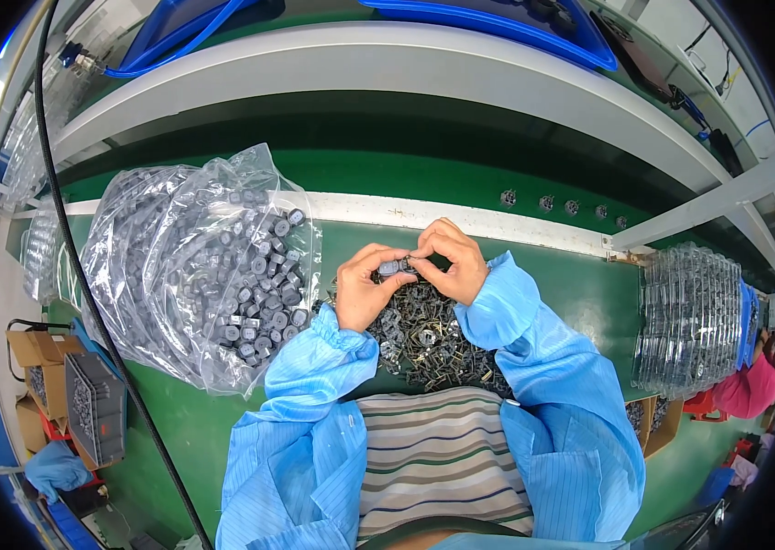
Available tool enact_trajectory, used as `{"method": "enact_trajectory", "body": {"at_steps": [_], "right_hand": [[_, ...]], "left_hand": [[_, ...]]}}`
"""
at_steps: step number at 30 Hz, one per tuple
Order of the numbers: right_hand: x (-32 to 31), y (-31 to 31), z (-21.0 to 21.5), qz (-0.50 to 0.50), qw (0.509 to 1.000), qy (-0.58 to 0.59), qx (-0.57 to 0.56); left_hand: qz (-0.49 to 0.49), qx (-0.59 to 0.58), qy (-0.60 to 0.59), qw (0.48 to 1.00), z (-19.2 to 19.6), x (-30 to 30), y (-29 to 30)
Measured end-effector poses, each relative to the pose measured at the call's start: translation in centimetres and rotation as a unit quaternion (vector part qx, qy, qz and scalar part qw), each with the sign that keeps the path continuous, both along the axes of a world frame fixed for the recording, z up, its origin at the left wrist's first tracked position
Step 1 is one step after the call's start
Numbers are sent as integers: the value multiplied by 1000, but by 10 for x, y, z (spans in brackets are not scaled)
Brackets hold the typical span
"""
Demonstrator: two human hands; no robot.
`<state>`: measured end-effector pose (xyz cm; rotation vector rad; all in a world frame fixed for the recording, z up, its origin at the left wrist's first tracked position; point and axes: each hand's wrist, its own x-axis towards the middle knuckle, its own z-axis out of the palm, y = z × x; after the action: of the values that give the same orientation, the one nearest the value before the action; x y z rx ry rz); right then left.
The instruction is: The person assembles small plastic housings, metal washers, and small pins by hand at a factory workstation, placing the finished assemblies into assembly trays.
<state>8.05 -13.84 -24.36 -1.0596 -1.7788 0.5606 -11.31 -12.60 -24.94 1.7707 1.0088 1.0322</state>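
A single wide fisheye view from the person's head looks steeply down and forward over the green table [580,293], close above the left hand [362,291] and right hand [457,264] at centre, with straight shelf edges bending toward the dark round rim.

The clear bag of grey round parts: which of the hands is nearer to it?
Left. The left hand is just right of the clear bag, close to its edge. The right hand is farther right, beyond the left hand.
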Motion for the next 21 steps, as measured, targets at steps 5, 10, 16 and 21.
{"method": "enact_trajectory", "body": {"at_steps": [5,10,16,21], "right_hand": [[2,-3,2,17,996,49,-78],[6,0,3,50,993,66,-81],[4,-1,3,41,997,6,-59],[3,-5,-3,64,936,171,-302]], "left_hand": [[25,56,11,998,6,3,-3],[11,49,8,999,7,3,-3],[5,77,4,997,6,2,-3],[-10,217,36,976,8,4,-1]]}}
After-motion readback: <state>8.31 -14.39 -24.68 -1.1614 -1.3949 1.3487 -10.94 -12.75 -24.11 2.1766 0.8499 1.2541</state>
